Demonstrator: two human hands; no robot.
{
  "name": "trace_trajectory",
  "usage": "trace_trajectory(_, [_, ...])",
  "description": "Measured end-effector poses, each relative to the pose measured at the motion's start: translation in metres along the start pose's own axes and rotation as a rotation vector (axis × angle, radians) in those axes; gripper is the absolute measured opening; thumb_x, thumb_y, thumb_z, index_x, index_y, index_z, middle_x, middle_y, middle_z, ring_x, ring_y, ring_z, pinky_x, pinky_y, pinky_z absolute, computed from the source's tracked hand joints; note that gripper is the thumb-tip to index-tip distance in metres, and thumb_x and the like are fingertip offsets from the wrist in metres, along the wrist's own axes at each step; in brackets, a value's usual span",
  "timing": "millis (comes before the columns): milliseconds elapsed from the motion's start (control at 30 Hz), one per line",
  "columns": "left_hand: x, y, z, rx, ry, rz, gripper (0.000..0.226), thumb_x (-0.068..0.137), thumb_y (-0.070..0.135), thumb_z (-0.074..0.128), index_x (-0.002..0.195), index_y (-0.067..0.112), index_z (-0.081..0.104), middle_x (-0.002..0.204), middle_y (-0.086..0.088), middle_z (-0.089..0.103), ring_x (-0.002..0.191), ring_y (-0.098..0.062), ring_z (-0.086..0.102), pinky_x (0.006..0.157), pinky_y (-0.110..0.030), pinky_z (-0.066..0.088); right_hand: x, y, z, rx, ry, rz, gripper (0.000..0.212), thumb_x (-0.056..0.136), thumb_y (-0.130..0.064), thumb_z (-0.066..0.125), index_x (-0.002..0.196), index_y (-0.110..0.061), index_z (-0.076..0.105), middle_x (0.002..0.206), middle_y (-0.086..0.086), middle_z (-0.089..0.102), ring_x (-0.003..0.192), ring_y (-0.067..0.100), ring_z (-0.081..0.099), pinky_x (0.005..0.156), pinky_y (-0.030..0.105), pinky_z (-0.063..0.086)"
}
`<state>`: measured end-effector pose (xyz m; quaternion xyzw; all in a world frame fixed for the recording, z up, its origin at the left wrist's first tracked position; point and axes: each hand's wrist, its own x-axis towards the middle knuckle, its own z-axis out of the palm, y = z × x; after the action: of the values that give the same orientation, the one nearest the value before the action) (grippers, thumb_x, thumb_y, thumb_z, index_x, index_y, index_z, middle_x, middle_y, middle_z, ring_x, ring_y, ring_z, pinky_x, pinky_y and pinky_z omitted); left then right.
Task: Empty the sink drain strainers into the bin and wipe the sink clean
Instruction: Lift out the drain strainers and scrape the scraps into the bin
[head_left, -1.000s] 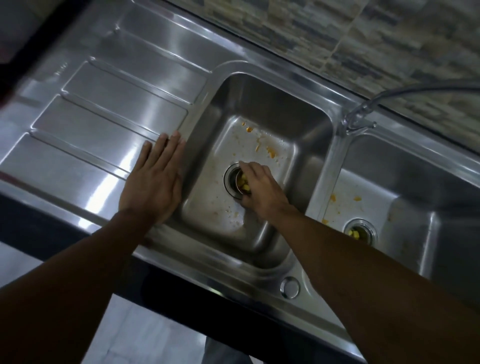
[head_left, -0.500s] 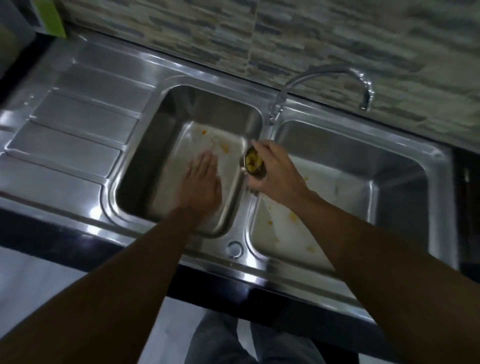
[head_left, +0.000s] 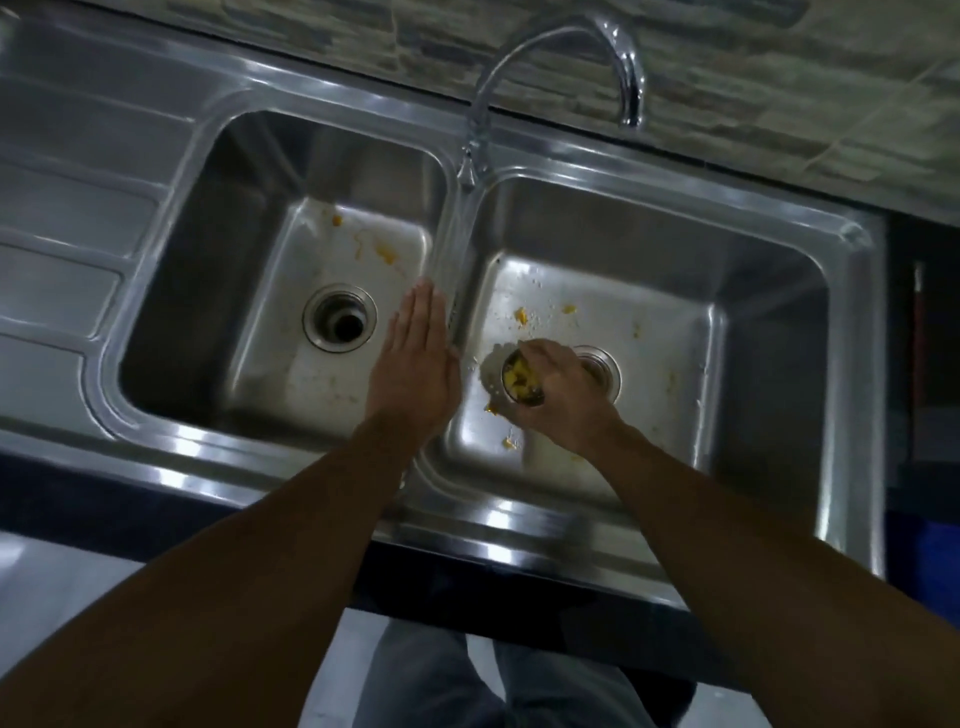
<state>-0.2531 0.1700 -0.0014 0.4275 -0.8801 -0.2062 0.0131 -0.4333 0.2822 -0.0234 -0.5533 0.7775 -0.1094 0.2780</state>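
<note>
Strainer (head_left: 521, 383) in right hand (head_left: 563, 402) beside right drain (head_left: 603, 365), yellow scraps (head_left: 521, 315) around.

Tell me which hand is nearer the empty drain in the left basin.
Left. The left hand is flat, just right of the empty drain, by the divider; the right hand is over the right basin, holding the food-filled strainer.

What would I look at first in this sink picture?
The right hand grips a little strainer full of yellow food bits, over the right basin. In the left basin the drain hole gapes dark and open, and the left hand is held flat beside the divider.
</note>
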Motion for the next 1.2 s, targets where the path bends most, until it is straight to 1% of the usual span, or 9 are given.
trace_trajectory(167, [0.022,0.008,0.003,0.110,0.023,-0.006,0.067,0.105,0.029,0.026,0.159,-0.002,0.002,0.168,-0.020,-0.002,0.158,-0.030,-0.003,0.130,-0.043,0.005,-0.008,0.018,0.035,-0.041,-0.117,-0.009,0.086,0.081,-0.032,0.081,0.152,-0.013,0.035,0.151,0.007,0.040,0.137,0.026,0.038,0.112,0.036,0.039])
trace_trajectory(333, [0.024,0.012,0.004,0.190,0.034,-0.007,0.068,0.106,0.036,0.021,0.159,-0.003,0.004,0.168,-0.024,0.000,0.157,-0.033,-0.001,0.129,-0.047,0.008,-0.013,0.033,0.045,-0.014,-0.150,0.025,0.092,0.076,-0.021,0.084,0.153,-0.014,0.034,0.153,0.007,0.038,0.140,0.027,0.035,0.112,0.039,0.042])
trace_trajectory(467, [0.026,0.014,0.003,0.239,0.029,0.061,0.066,0.107,0.035,0.022,0.160,-0.001,0.004,0.168,-0.023,0.003,0.158,-0.031,0.001,0.129,-0.048,0.008,-0.015,0.041,0.047,-0.020,-0.128,0.021,0.092,0.078,-0.022,0.083,0.154,-0.014,0.032,0.154,0.007,0.036,0.142,0.026,0.033,0.114,0.039,0.040])
trace_trajectory(633, [0.024,0.015,0.002,0.265,0.022,0.062,0.066,0.107,0.033,0.024,0.160,0.001,0.002,0.168,-0.022,0.000,0.158,-0.032,0.000,0.128,-0.048,0.009,-0.014,0.045,0.050,-0.043,-0.129,-0.013,0.091,0.081,-0.024,0.082,0.155,-0.013,0.031,0.156,0.007,0.034,0.144,0.025,0.031,0.116,0.037,0.039])
trace_trajectory(767, [0.024,0.019,0.003,0.281,0.005,0.040,0.068,0.107,0.034,0.023,0.160,0.000,-0.003,0.168,-0.021,-0.005,0.158,-0.031,-0.004,0.129,-0.047,0.008,-0.014,0.048,0.051,-0.039,-0.101,-0.041,0.088,0.081,-0.025,0.081,0.154,-0.010,0.033,0.155,0.009,0.037,0.142,0.026,0.034,0.115,0.035,0.038])
trace_trajectory(967, [0.024,0.024,0.004,0.271,0.027,0.028,0.070,0.106,0.035,0.027,0.159,0.000,-0.001,0.168,-0.021,-0.002,0.158,-0.032,-0.002,0.129,-0.048,0.007,-0.012,0.052,0.051,-0.016,-0.075,-0.051,0.089,0.079,-0.024,0.082,0.153,-0.008,0.035,0.154,0.010,0.038,0.141,0.028,0.035,0.115,0.036,0.037])
trace_trajectory(1067, [0.024,0.023,0.004,0.275,0.035,0.035,0.069,0.106,0.034,0.027,0.160,-0.001,0.001,0.168,-0.021,0.000,0.158,-0.031,-0.001,0.129,-0.048,0.008,-0.012,0.054,0.051,-0.010,-0.065,-0.077,0.089,0.079,-0.024,0.083,0.152,-0.008,0.036,0.153,0.011,0.039,0.141,0.028,0.035,0.115,0.039,0.040])
trace_trajectory(1133, [0.024,0.023,0.005,0.273,0.040,0.037,0.068,0.106,0.033,0.027,0.159,-0.001,0.002,0.168,-0.022,0.002,0.158,-0.032,0.000,0.128,-0.048,0.009,-0.012,0.057,0.051,0.005,-0.075,-0.080,0.089,0.079,-0.029,0.083,0.153,-0.011,0.036,0.154,0.010,0.039,0.141,0.027,0.036,0.114,0.040,0.040])
trace_trajectory(1200, [0.024,0.023,0.005,0.260,0.049,0.038,0.068,0.106,0.033,0.028,0.159,-0.002,0.004,0.168,-0.023,0.003,0.158,-0.032,0.002,0.128,-0.049,0.009,-0.011,0.061,0.050,0.073,-0.083,-0.040,0.090,0.079,-0.042,0.082,0.153,-0.019,0.035,0.153,0.004,0.039,0.140,0.021,0.035,0.114,0.034,0.039])
